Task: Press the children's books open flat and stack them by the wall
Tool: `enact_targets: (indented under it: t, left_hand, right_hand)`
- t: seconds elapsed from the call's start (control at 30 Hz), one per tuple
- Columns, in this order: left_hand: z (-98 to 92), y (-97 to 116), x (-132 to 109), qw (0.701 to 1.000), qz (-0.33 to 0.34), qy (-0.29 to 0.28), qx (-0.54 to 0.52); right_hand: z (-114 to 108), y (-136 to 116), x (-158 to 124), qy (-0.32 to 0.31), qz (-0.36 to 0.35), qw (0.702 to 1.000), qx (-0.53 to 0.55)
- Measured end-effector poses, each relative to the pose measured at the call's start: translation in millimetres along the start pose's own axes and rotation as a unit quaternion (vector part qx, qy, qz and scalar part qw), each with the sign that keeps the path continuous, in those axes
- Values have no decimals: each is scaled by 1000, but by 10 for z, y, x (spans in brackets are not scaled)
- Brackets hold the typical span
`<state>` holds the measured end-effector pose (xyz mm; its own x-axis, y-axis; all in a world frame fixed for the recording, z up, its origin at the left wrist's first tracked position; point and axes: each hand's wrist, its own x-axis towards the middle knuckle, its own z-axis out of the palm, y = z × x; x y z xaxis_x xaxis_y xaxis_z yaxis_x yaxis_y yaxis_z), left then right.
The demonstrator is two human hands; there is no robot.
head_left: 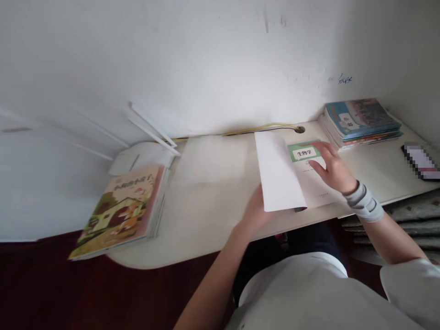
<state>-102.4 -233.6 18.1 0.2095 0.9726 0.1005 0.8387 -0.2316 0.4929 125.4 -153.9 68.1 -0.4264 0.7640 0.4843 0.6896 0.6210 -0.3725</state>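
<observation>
A biology textbook [311, 181] lies open on the white desk, its title page with a green band facing up. Its front cover or leaf [279, 178], white on this side, stands raised at the left. Behind that raised leaf is my left hand [256, 206]; the leaf hides its fingers, and the hand is somewhat blurred. My right hand [333, 169] is over the right part of the title page, thumb and fingers apart, holding nothing. Around that wrist is a grey strap [364, 201].
Stacked books [360, 121] stand at the back right, near a pixelated phone [422, 161]. Picture books [120, 208] lie at the desk's left end, beside a white stand [144, 156]. A yellow cable [261, 128] runs along the wall to a desk hole [300, 129].
</observation>
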Motion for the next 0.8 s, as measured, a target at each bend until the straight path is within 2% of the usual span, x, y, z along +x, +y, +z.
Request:
enact_targets:
  t: [0.03, 0.13, 0.2, 0.23, 0.27, 0.33, 0.43, 0.53, 0.63, 0.8]
  left_hand:
    - [65, 153, 42, 997, 72, -29, -10]
    - [255, 509, 138, 977, 198, -81, 4]
    - [314, 589, 165, 964, 243, -109, 30]
    - [316, 574, 168, 962, 243, -113, 44]
    - [304, 526, 166, 967, 225, -107, 60]
    - [258, 363, 148, 981, 151, -77, 98]
    - [223, 75, 80, 985, 19, -65, 157]
    - [260, -113, -39, 976, -47, -89, 194]
    - [306, -174, -148, 972, -56, -72, 216]
    - [321, -183, -192, 972, -52, -50, 222]
  right_hand:
    - [-51, -148, 25, 20, -12, 1000, 2]
    - [-290, -488, 52, 66, -38, 997, 2]
    - [-416, -574, 57, 55, -50, 997, 2]
    - [-429, -570, 64, 34, -54, 998, 0]
    - [-395, -539, 74, 5, -54, 999, -6]
    - [-185, -421, 103, -69, -50, 996, -31]
    - [361, -221, 151, -186, -31, 976, -106]
    - [850, -126, 184, -270, -14, 952, -145]
    - [1069, -103, 198, -283, -13, 947, -151]
    - [1062, -6, 186, -253, 11, 953, -164]
